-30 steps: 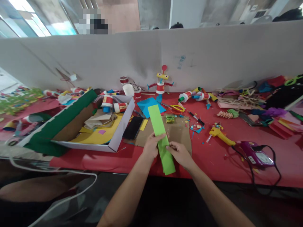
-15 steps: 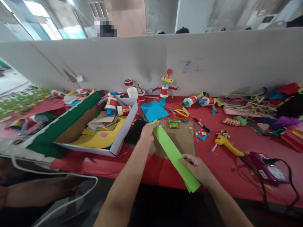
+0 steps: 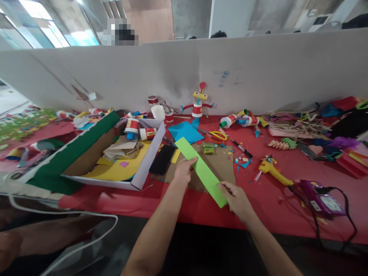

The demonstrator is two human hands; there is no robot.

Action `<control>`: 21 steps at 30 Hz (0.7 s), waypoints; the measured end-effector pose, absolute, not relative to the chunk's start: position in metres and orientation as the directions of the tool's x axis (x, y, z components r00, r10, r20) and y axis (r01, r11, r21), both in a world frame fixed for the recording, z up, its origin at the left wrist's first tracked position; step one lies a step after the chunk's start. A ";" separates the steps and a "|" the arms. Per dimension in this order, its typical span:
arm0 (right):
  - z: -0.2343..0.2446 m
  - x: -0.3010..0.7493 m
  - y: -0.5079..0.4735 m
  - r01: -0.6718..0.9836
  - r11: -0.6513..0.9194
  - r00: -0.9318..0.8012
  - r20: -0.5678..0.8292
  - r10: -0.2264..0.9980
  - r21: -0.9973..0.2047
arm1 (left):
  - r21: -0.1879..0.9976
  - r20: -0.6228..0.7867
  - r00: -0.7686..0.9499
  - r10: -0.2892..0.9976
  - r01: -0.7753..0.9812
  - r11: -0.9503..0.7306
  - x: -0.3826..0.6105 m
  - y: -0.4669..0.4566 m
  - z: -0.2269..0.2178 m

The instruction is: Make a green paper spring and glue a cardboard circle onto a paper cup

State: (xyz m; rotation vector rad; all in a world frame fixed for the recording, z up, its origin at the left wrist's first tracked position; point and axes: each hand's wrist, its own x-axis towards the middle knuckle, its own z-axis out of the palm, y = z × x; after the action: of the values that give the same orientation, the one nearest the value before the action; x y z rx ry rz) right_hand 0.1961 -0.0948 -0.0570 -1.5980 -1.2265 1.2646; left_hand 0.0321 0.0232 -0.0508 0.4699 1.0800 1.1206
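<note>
A bright green paper strip [image 3: 204, 175] slants over the brown cardboard mat [image 3: 227, 165]. My left hand [image 3: 184, 169] pinches its left edge, thumb on top. At the strip's near right end, my right hand [image 3: 234, 197] grips the edge with thumb and bent fingers; the fingers beneath are hidden. Just beyond the strip lies a folded green-and-yellow paper spring [image 3: 209, 149]. Behind the mat are blue paper sheets [image 3: 185, 132] and yellow-handled scissors [image 3: 217, 135]. A black phone [image 3: 162, 159] lies to the left of my left hand.
To the left stands an open box [image 3: 149, 161] with paper and cup figures. A paper-cup robot [image 3: 197, 109] stands by the white partition [image 3: 129, 80]. On the right lie a yellow glue gun [image 3: 276, 174], a purple corded device [image 3: 323, 199] and a pen [image 3: 242, 148]. Another person's arm [image 3: 43, 234] is at lower left.
My left hand has slid from the strip's far tip down along its edge, uncovering that end. The strip's near end has risen and its layers, spread before, now look lined up.
</note>
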 end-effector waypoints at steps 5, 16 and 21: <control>-0.058 0.192 -0.102 0.219 -0.309 0.055 -0.304 0.951 -0.926 | 0.781 -0.450 0.038 0.892 -0.469 0.413 0.024 0.024 -0.049; -0.059 0.213 -0.031 0.682 -0.036 0.128 0.071 0.989 -0.730 | 0.974 -0.142 -0.135 0.981 -0.197 0.114 0.032 0.007 -0.075; -0.061 0.210 0.038 0.753 -0.006 0.152 0.165 0.975 -0.658 | 0.991 0.102 -0.164 0.981 0.108 -0.085 0.032 -0.004 -0.084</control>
State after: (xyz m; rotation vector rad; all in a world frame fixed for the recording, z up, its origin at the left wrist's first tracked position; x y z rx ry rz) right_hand 0.2101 0.0376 -0.0614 -1.8068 -1.6497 0.4544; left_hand 0.0320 -0.0036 -0.0839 1.2695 1.3653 1.3565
